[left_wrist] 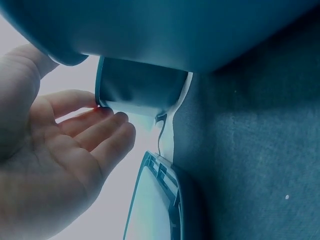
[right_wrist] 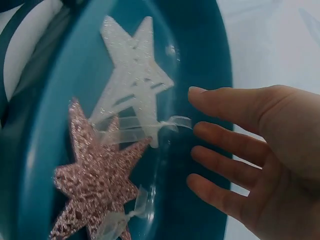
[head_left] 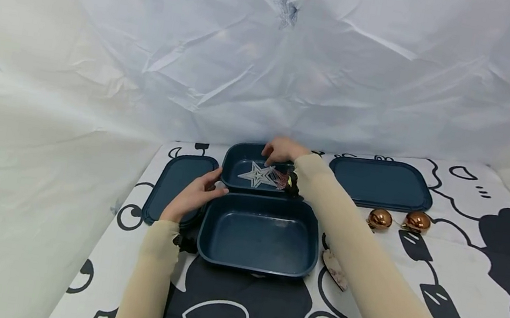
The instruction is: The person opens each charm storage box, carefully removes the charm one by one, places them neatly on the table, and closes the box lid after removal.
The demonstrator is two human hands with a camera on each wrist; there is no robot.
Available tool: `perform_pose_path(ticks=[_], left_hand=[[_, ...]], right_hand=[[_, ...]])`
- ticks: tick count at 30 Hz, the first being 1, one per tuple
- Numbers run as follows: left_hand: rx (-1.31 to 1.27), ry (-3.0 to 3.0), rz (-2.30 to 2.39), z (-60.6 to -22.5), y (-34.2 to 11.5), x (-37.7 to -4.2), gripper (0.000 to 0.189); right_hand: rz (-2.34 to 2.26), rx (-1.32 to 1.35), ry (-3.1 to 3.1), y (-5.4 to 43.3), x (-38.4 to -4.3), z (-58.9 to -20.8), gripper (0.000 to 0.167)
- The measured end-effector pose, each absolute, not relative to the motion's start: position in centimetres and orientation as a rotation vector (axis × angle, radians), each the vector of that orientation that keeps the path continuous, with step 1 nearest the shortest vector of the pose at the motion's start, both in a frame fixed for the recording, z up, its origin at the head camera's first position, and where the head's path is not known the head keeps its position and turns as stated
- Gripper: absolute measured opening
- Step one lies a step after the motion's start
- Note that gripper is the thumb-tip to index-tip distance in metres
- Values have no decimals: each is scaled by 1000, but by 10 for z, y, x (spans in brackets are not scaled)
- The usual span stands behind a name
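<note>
A white star ornament [head_left: 256,174] and a pink glittery star ornament [right_wrist: 97,172] lie side by side in the far dark blue box [head_left: 232,171], each with a pale ribbon. Over that box hovers my right hand [head_left: 283,150], its fingers loosely bent, apart from both stars and holding nothing. My left hand [head_left: 194,197] is at the box's left end, its fingertips touching the wall in the left wrist view. The left thumb lies close to the corner of the near dark blue box [head_left: 258,241], which has nothing visible inside.
One dark blue lid [head_left: 175,183] lies at the left, partly behind my left hand. A second lid [head_left: 381,185] lies at the back right, with two copper baubles [head_left: 380,219] before it. A flat pale-pink piece [head_left: 334,269] rests beside my right forearm. White sheeting [head_left: 332,94] hangs behind.
</note>
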State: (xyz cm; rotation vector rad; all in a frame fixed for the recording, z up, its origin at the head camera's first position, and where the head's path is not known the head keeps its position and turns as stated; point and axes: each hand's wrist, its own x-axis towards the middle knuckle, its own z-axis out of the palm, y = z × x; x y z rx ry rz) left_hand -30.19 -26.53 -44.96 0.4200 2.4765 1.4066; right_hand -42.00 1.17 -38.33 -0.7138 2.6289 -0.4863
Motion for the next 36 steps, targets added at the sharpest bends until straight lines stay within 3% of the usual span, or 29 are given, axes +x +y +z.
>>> perform_pose_path(ticks=[10,17,24,29,36], left_hand=[[450,2460,1410,-452,-256,-295,83],[477,2497,1396,-450,-262,-297,82],[474,2511,1376,-449,-263,-298,83],[478,2513,1366,-448,-264,-298,83],[452,2513,1409,-453,-258,-292,80]], right_hand=[[-230,-666,2616,8,-407,-396,39],[-190,-672,2644,3,-409,-394,24],[-73,-625,2624,-3,-408,-393,44],[-31,-630,2643,-8,-412,-395,17],[85,-648,2646,-9,-415,-402,6]])
